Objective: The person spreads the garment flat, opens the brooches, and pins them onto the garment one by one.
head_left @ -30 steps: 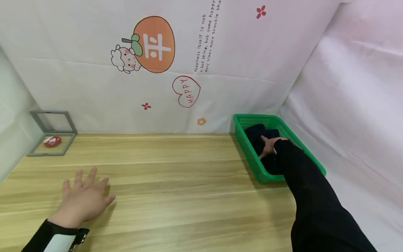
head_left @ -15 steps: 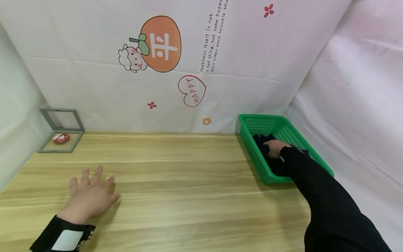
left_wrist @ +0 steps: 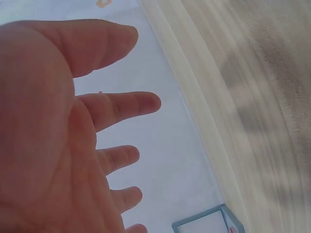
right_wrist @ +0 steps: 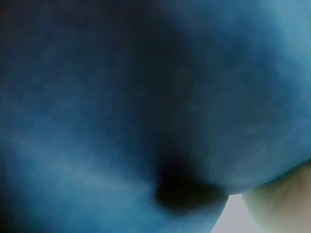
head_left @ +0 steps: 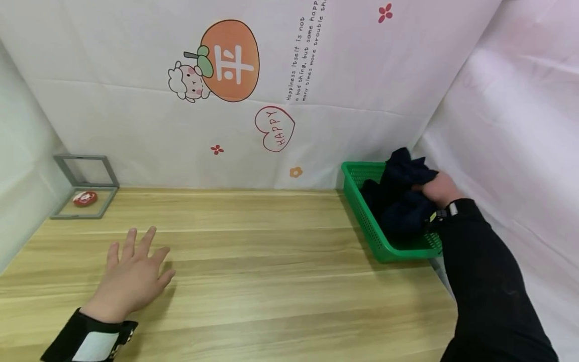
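Note:
My right hand (head_left: 441,189) grips a bunched dark navy cloth (head_left: 404,173) at the right side of the green basket (head_left: 377,236). Part of the cloth stands up above the basket's back rim, and the rest hangs down inside. Folds of the cloth (right_wrist: 97,121) fill the right wrist view, blurred, with a bit of the hand at the lower right. On the left, my left hand (head_left: 131,281) is held low over the wooden table (head_left: 253,261), palm down with fingers spread, holding nothing. The left wrist view shows the same hand (left_wrist: 53,121) with its fingers straight.
A grey hinged frame (head_left: 97,216) stands opened at the table's back left corner, a small red and white object (head_left: 85,198) lying in its lower half. White printed cloth (head_left: 135,125) hangs along the back, and plain white cloth (head_left: 520,151) borders the right.
The right hand, earlier reaching down into the basket, has come up and to the right, pulling the navy cloth up with it. The left hand has barely moved.

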`<move>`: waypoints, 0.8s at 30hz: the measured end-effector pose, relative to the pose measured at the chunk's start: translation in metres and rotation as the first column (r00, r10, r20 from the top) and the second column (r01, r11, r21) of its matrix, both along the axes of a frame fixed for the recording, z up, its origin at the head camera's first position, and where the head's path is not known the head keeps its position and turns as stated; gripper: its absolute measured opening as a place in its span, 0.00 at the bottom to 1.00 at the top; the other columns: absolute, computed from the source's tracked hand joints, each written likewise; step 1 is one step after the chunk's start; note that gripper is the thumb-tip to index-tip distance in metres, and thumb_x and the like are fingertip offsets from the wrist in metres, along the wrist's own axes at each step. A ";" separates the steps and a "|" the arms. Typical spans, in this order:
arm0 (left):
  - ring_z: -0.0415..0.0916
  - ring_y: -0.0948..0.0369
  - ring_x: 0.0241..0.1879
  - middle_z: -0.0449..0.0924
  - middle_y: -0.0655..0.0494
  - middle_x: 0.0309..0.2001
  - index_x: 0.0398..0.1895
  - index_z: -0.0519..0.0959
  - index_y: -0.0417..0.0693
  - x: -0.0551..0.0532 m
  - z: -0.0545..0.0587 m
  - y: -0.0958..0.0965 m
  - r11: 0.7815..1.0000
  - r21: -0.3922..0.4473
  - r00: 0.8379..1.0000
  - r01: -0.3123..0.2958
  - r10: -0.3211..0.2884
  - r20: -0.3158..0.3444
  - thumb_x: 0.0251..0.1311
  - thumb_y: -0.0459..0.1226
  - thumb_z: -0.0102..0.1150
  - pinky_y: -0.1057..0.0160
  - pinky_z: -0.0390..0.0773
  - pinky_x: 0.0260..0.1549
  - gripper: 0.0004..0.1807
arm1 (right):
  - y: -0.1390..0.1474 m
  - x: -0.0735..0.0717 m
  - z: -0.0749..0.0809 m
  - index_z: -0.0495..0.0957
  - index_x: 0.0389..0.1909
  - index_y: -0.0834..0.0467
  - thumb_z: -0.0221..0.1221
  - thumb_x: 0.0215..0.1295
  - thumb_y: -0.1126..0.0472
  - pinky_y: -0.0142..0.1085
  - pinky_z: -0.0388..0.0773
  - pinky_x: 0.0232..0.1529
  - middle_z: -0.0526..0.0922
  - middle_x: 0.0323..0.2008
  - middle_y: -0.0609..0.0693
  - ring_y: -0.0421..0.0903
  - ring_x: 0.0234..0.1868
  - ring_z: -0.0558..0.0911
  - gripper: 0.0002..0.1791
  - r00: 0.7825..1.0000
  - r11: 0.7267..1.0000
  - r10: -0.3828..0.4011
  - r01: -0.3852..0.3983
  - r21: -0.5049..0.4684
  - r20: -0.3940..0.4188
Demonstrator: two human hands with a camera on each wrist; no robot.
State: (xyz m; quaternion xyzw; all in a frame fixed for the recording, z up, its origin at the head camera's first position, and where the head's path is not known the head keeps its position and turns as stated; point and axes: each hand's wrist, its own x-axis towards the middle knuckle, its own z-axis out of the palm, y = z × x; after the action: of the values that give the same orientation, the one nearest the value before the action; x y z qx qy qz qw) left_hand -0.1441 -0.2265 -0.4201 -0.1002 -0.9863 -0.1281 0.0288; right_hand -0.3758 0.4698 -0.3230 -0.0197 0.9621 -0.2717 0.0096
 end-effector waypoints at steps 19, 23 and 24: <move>0.33 0.25 0.70 0.46 0.25 0.73 0.60 0.77 0.35 0.000 0.004 0.005 1.000 -0.002 1.000 0.005 -0.005 0.009 0.66 0.48 0.61 0.23 0.31 0.59 0.28 | -0.101 0.050 0.101 0.71 0.70 0.52 0.65 0.66 0.48 0.30 0.62 0.62 0.72 0.64 0.51 0.43 0.61 0.69 0.33 0.882 0.963 -0.169 0.052 -0.265 -0.439; 0.34 0.24 0.69 0.47 0.25 0.72 0.59 0.77 0.35 0.000 0.005 0.008 1.000 -0.012 1.000 0.011 -0.011 0.006 0.65 0.48 0.61 0.23 0.32 0.59 0.28 | -0.147 0.061 0.107 0.70 0.71 0.56 0.66 0.66 0.59 0.38 0.60 0.68 0.68 0.69 0.59 0.54 0.68 0.67 0.33 0.763 0.992 0.004 -0.085 -0.095 -0.647; 0.34 0.24 0.69 0.47 0.25 0.72 0.59 0.78 0.35 0.000 0.005 0.009 1.000 -0.014 1.000 0.014 -0.014 0.006 0.65 0.48 0.61 0.23 0.33 0.59 0.28 | -0.159 0.065 0.108 0.71 0.69 0.60 0.67 0.65 0.62 0.42 0.61 0.68 0.70 0.66 0.62 0.58 0.66 0.68 0.32 0.721 0.992 0.035 -0.109 -0.063 -0.692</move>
State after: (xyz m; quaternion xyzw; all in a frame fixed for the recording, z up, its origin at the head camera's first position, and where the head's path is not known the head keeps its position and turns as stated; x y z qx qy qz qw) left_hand -0.1439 -0.2178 -0.4148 -0.1071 -0.9864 -0.1219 0.0245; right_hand -0.3108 0.3109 -0.2154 -0.1572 0.8804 -0.2918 -0.3391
